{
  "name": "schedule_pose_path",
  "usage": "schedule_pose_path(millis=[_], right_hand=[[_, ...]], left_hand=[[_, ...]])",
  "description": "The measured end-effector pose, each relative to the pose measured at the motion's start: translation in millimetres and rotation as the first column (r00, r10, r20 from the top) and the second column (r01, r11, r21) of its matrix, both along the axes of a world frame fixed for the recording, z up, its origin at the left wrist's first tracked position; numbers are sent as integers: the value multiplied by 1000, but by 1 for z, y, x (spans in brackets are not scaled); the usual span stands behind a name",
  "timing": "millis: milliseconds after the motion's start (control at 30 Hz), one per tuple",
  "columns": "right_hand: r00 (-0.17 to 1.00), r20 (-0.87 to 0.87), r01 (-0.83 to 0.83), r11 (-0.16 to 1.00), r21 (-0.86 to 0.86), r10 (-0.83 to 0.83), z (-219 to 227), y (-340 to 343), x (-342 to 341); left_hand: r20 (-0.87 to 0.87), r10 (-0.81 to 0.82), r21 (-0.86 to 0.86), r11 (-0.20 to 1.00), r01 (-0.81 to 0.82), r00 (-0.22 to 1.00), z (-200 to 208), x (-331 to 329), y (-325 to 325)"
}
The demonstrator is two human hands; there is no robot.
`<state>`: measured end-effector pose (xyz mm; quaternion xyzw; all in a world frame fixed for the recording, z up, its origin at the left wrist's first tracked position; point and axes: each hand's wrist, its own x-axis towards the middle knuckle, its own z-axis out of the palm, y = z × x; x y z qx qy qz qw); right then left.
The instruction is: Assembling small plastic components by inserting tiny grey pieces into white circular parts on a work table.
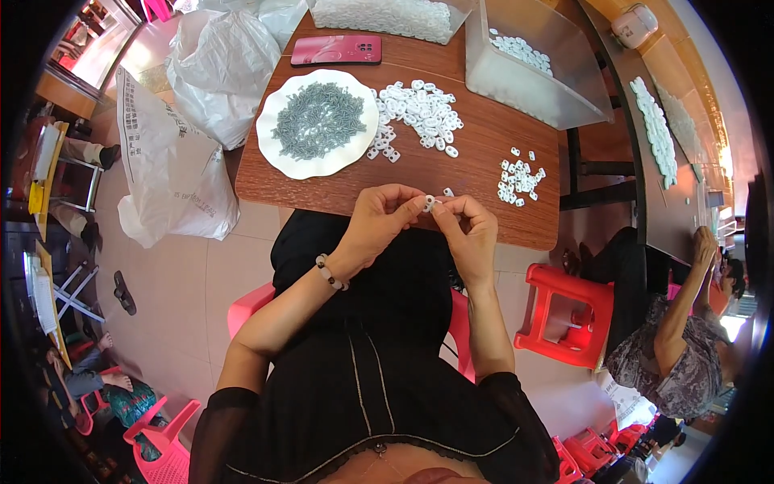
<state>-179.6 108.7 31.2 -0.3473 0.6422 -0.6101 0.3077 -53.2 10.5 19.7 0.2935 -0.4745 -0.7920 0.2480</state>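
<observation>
At the table's near edge my left hand (379, 222) pinches a small white plastic piece (429, 202) with holes between thumb and forefinger. Closed in a pinch at the same piece is my right hand (470, 230); whether it also holds a pin is too small to tell. Just beyond the fingers lies one loose white piece (448, 192). A white wavy-rimmed plate (270, 149) full of grey pins (318, 119) stands at the left of the table. Next to it spreads a pile of white oval pieces (419, 113). A smaller heap of white pieces with dark spots (520, 179) lies at the right.
A pink phone (336, 51) lies at the back left of the brown table (322, 191). Behind are a clear bin (516, 93) and a tray of white pieces (383, 18). White sacks (177, 177) stand left, a red stool (564, 315) right. Another person (677, 355) works at the right-hand table.
</observation>
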Motion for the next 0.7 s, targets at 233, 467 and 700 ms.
schedule_pose_path(millis=[233,467,700], right_hand=[[981,147,-128,992,14,124,14,4,-4],[908,315,-259,961,-92,275,16,6,-11],[913,204,-326,933,-149,352,14,8,-14]], left_hand=[[-22,-66,-10,998,66,998,1,4,-5],[-22,-236,-24,972,236,971,10,8,-18],[-71,-300,39,952,304,951,16,10,-21]])
